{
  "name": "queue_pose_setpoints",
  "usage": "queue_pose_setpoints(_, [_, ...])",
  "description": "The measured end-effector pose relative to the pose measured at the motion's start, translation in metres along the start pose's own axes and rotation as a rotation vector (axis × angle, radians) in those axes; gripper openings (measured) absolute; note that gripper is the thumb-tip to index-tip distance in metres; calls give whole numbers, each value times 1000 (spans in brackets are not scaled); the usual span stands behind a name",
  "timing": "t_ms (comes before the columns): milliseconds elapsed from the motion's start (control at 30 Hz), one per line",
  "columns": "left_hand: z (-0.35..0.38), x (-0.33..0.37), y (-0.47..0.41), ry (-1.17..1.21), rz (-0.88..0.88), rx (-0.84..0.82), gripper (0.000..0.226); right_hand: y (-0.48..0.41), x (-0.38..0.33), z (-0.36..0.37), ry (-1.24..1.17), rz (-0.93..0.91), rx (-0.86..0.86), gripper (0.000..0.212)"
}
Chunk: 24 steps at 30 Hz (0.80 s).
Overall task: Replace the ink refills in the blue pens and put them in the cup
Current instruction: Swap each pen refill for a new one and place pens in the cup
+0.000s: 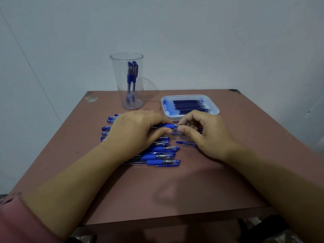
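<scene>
Both hands on one blue pen (166,126) mid-bench, over the pen pile.

Left hand (135,132) closed around the pen barrel at the blue grip; right hand (201,132) pinching the pen's tip end between thumb and fingers, other fingers curled; pen lies roughly level, just above the bench (175,190); loose pile of capped blue pens (161,155) under and beside the left hand, more ends poking out to its left; a separate blue cap (185,143) on the bench below the right hand; white tray (190,115) of dark blue refills (189,106) just behind the right hand; clear cup (128,81) at back left, upright, two blue pens (131,78) standing in it; pink sleeve (19,221) at bottom left.
</scene>
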<state>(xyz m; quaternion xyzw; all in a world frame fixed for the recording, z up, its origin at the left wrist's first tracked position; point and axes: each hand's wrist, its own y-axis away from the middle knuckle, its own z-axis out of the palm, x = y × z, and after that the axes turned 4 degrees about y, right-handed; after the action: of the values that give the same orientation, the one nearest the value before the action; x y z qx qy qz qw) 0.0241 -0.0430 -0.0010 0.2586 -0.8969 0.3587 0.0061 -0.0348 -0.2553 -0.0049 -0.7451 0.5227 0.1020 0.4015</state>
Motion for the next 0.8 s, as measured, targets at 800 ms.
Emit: queue_pose_setpoints(800, [-2, 0, 2, 121, -76, -64, 38, 1, -3, -1, -129, 72, -6, 20])
